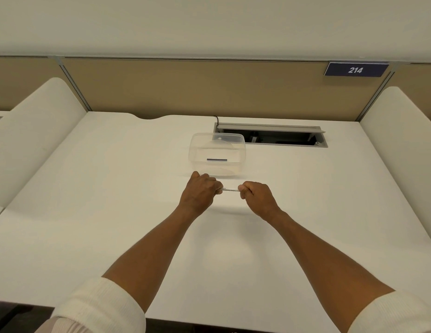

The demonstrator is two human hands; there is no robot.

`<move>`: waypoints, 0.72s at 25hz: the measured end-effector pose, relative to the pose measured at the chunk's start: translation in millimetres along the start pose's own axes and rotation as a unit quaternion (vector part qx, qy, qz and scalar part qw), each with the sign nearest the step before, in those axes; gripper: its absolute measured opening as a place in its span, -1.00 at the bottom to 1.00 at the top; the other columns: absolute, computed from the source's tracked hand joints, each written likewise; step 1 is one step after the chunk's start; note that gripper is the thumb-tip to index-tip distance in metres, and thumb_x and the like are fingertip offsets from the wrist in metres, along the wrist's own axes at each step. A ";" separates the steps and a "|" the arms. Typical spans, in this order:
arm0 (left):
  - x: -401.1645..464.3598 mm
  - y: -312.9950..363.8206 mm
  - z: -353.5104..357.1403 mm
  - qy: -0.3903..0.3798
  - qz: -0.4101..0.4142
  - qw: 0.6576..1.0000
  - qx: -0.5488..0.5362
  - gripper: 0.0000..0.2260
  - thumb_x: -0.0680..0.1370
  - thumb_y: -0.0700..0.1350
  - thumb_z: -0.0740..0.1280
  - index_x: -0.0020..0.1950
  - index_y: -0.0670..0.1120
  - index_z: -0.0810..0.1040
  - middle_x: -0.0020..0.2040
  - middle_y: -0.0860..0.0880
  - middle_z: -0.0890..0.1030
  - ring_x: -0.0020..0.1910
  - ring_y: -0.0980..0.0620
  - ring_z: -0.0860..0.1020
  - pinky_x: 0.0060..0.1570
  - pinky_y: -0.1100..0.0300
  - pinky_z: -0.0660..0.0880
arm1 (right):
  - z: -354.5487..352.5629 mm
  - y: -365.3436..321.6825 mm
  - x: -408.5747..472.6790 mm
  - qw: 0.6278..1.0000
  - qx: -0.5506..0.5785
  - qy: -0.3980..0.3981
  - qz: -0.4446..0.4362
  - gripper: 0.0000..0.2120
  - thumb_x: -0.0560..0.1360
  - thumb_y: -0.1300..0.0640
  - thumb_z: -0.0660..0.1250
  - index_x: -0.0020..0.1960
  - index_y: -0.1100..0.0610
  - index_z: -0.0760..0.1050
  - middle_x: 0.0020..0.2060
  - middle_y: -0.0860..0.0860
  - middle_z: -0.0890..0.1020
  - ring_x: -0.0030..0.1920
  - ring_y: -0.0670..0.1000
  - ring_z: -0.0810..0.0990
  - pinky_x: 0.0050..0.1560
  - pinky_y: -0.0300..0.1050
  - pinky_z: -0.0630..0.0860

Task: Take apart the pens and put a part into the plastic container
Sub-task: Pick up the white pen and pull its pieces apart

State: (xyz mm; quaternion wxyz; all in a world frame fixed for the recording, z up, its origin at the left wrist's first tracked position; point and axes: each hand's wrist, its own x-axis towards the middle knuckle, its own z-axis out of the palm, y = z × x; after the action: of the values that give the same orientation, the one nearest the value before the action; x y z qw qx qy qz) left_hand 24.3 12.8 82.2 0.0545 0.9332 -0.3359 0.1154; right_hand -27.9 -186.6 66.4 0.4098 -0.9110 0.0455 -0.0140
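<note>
A clear-barrelled pen (230,189) is held level just above the white desk, one end in each fist. My left hand (200,192) is shut on its left end and my right hand (256,197) on its right end; only the short middle stretch shows between them. Just beyond my hands stands the clear plastic container (194,150), open at the top. A dark slim pen part (217,159) lies inside it near the front wall.
An open cable hatch (269,136) is set into the desk (113,188) behind and right of the container, with a black cable at its left end. Tan partition panels close off the back; white padded dividers (36,131) rise at both sides.
</note>
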 end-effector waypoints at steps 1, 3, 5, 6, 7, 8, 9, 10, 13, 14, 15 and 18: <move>0.5 1.2 -1.0 0.007 -0.001 1.000 0.005 -0.92 0.51 -0.15 0.41 -0.18 -0.01 0.63 -0.37 0.02 0.58 -0.32 -0.08 0.49 -0.24 0.12 0.18 | -0.8 -3.6 -0.2 1.000 0.011 0.006 0.015 -0.57 0.63 0.04 0.16 -0.41 0.04 0.40 -0.49 -0.09 0.48 -0.41 -0.06 0.41 -0.28 -0.07 0.36; 3.2 2.9 -3.2 0.021 0.003 1.000 0.011 -0.91 0.50 -0.15 0.43 -0.21 -0.01 0.62 -0.39 0.03 0.57 -0.35 -0.07 0.46 -0.26 0.12 0.18 | -1.2 -9.6 0.8 0.997 0.050 0.013 0.061 -0.51 0.65 0.00 0.12 -0.44 0.06 0.37 -0.54 -0.08 0.43 -0.46 -0.05 0.38 -0.32 -0.12 0.33; 5.8 2.7 -5.0 0.025 0.008 1.000 0.014 -0.91 0.50 -0.15 0.42 -0.20 -0.02 0.62 -0.37 0.03 0.59 -0.34 -0.06 0.46 -0.25 0.12 0.17 | -0.7 -11.9 2.5 0.989 0.101 0.005 0.104 -0.48 0.65 -0.08 0.11 -0.43 0.10 0.39 -0.57 -0.08 0.42 -0.50 -0.01 0.38 -0.35 -0.15 0.35; 6.4 2.1 -5.5 0.024 0.007 1.000 0.015 -0.91 0.51 -0.15 0.41 -0.19 -0.02 0.62 -0.36 0.03 0.59 -0.33 -0.07 0.46 -0.24 0.12 0.17 | -0.6 -11.5 2.8 0.987 0.118 -0.004 0.112 -0.48 0.64 -0.11 0.10 -0.41 0.11 0.43 -0.56 -0.04 0.45 -0.50 0.00 0.40 -0.36 -0.16 0.37; 6.4 1.3 -5.6 0.023 0.006 1.000 0.016 -0.91 0.51 -0.15 0.41 -0.19 -0.02 0.62 -0.36 0.03 0.59 -0.33 -0.07 0.46 -0.24 0.12 0.16 | -0.7 -10.7 2.2 0.986 0.126 -0.011 0.110 -0.48 0.64 -0.13 0.11 -0.38 0.12 0.47 -0.54 0.00 0.48 -0.50 0.00 0.42 -0.35 -0.16 0.40; 5.9 0.3 -5.1 0.024 0.003 1.000 0.015 -0.91 0.50 -0.16 0.42 -0.20 -0.02 0.62 -0.36 0.03 0.59 -0.33 -0.07 0.46 -0.24 0.13 0.16 | -0.3 -8.6 1.8 0.987 0.128 -0.013 0.100 -0.50 0.64 -0.13 0.12 -0.34 0.12 0.50 -0.50 0.02 0.51 -0.48 0.00 0.43 -0.33 -0.14 0.43; 4.9 -0.5 -4.5 0.026 0.000 1.000 0.013 -0.91 0.49 -0.18 0.42 -0.20 -0.02 0.62 -0.36 0.03 0.59 -0.34 -0.07 0.45 -0.24 0.13 0.16 | 0.2 -6.5 1.2 0.988 0.126 -0.009 0.084 -0.55 0.63 -0.11 0.15 -0.30 0.11 0.51 -0.46 0.02 0.52 -0.45 0.00 0.44 -0.31 -0.10 0.43; 4.2 -0.9 -3.9 0.028 -0.004 1.000 0.010 -0.90 0.49 -0.19 0.42 -0.20 -0.01 0.62 -0.36 0.03 0.59 -0.34 -0.07 0.45 -0.24 0.13 0.16 | 0.6 -4.2 0.7 0.990 0.126 -0.003 0.068 -0.62 0.62 -0.08 0.18 -0.26 0.12 0.51 -0.43 0.01 0.52 -0.42 -0.01 0.43 -0.29 -0.08 0.43; 2.6 -1.6 -2.8 0.029 -0.013 0.999 0.003 -0.88 0.48 -0.21 0.42 -0.19 0.01 0.61 -0.34 0.04 0.60 -0.33 -0.06 0.45 -0.24 0.13 0.16 | 1.5 -0.2 -0.6 0.995 0.096 0.002 0.024 -0.77 0.57 0.05 0.28 -0.22 0.12 0.49 -0.43 -0.07 0.51 -0.38 -0.03 0.41 -0.28 -0.11 0.39; 2.2 -1.0 -2.3 0.028 -0.013 1.000 0.005 -0.88 0.48 -0.21 0.42 -0.19 0.01 0.61 -0.34 0.04 0.60 -0.33 -0.05 0.45 -0.24 0.13 0.16 | 1.1 0.4 -0.8 0.997 0.079 0.004 0.016 -0.77 0.57 0.08 0.28 -0.25 0.10 0.49 -0.44 -0.10 0.50 -0.38 -0.03 0.42 -0.28 -0.12 0.39; 2.0 -0.6 -2.2 0.025 -0.011 1.000 0.007 -0.88 0.48 -0.20 0.42 -0.19 0.01 0.61 -0.35 0.04 0.59 -0.34 -0.05 0.45 -0.25 0.13 0.16 | 0.4 0.6 -1.0 0.998 0.068 0.006 0.009 -0.74 0.57 0.09 0.28 -0.28 0.08 0.49 -0.46 -0.11 0.50 -0.38 -0.04 0.42 -0.28 -0.12 0.39; 1.7 0.8 -1.8 0.026 -0.005 1.000 0.007 -0.90 0.49 -0.18 0.43 -0.20 0.00 0.62 -0.37 0.04 0.59 -0.34 -0.06 0.45 -0.25 0.13 0.17 | -1.8 -0.8 -1.8 0.999 0.037 0.003 0.008 -0.60 0.63 0.05 0.20 -0.39 0.06 0.43 -0.51 -0.11 0.47 -0.42 -0.08 0.41 -0.30 -0.13 0.35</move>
State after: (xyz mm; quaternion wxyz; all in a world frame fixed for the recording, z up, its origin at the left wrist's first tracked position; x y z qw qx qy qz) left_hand 24.7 11.5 84.3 0.0570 0.9319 -0.3287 0.1422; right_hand -29.8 -187.3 68.2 0.4432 -0.8947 0.0540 -0.0153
